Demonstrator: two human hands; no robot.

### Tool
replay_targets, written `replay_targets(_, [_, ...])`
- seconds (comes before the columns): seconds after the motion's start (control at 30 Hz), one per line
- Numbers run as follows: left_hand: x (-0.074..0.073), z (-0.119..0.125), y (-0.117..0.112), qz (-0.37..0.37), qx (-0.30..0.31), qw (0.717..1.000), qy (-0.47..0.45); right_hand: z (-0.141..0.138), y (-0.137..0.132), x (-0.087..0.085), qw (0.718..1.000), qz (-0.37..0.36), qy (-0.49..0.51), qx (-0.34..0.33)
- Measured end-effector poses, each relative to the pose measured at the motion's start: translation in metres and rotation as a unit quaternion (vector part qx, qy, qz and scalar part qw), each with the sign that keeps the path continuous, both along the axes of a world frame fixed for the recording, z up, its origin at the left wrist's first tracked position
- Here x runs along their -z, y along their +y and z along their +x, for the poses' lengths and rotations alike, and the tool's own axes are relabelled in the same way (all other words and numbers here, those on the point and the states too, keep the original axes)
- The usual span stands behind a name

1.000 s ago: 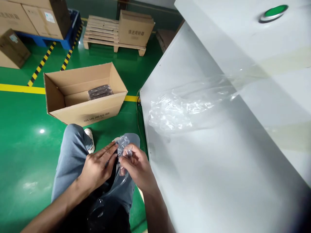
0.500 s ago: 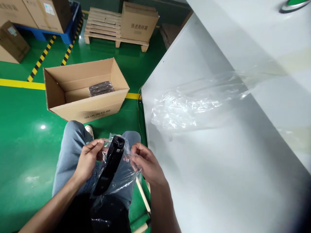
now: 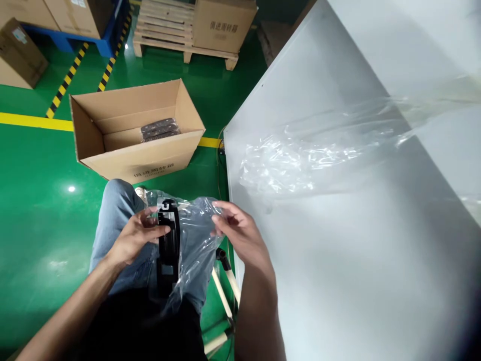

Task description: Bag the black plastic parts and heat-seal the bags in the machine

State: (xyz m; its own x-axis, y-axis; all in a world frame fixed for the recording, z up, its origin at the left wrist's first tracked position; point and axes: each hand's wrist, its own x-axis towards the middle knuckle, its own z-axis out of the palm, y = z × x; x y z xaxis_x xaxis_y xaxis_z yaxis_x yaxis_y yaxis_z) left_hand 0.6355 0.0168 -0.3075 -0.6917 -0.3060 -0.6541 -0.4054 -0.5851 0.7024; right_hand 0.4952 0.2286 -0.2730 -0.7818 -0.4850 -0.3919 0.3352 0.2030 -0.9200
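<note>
while the left hand (image 3: 136, 236), the nearer one, curls onto the upper end of a black plastic part (image 3: 169, 250), whose long axis runs front to back inside a clear plastic bag (image 3: 197, 245), the right hand (image 3: 240, 233) stands open at the bag's edge, apparently just touching it.

At 6 o'clock, solid black is being shown by the moulded plastic part (image 3: 168, 250), seen through a colourless clear plastic bag (image 3: 195, 250), with pale blue-grey denim jeans (image 3: 112, 210) beneath. At 10 o'clock, plain tan is being shown by the cardboard carton (image 3: 131, 160), its printing dark, and near-black by the bagged items (image 3: 160, 129) inside. Glossy green is being shown by the floor (image 3: 37, 200) – crossed at 9 o'clock by a solid yellow line (image 3: 33, 120) and at 11 o'clock by black-and-yellow striped tape (image 3: 65, 82). Saturated blue is being shown at 11 o'clock by the pallet (image 3: 105, 47), and pale grey-white at 3 o'clock by the table top (image 3: 338, 281).
</note>
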Motion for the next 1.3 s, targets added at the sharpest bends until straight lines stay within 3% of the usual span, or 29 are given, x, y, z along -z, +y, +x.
replay_targets(0.13, [-0.007,-0.001,-0.015,-0.049,-0.021,0.998,0.02,-0.015,0.003,-0.001,0.999,0.008,0.011,0.035])
replay_targets(0.23, [-0.008,-0.006,-0.025,-0.116,-0.093,0.988,0.037,0.001,-0.006,0.004,0.994,0.027,0.044,0.091])
replay_targets(0.43, [-0.015,-0.016,-0.034,-0.253,-0.218,0.942,0.041,0.07,-0.029,0.024,0.984,0.099,0.109,-0.099])
replay_targets(0.53, [-0.019,-0.017,-0.041,-0.272,-0.254,0.927,0.043,0.072,-0.029,0.029,0.983,0.088,0.084,-0.136])
replay_targets(0.77, [-0.016,-0.011,-0.073,-0.131,-0.227,0.964,0.044,0.019,0.002,0.011,0.98,0.031,-0.032,-0.194])
replay_targets(0.93, [-0.02,-0.009,-0.076,-0.103,-0.203,0.972,0.057,0.006,0.011,0.002,0.981,0.036,-0.046,-0.187])
replay_targets(1.1, [-0.018,-0.012,-0.076,-0.103,-0.237,0.964,0.06,0.017,0.005,0.002,0.984,-0.009,-0.039,-0.173])
replay_targets(1.3, [-0.001,-0.021,-0.043,-0.005,-0.295,0.952,0.086,0.061,-0.01,0.005,0.967,-0.181,-0.081,-0.162])
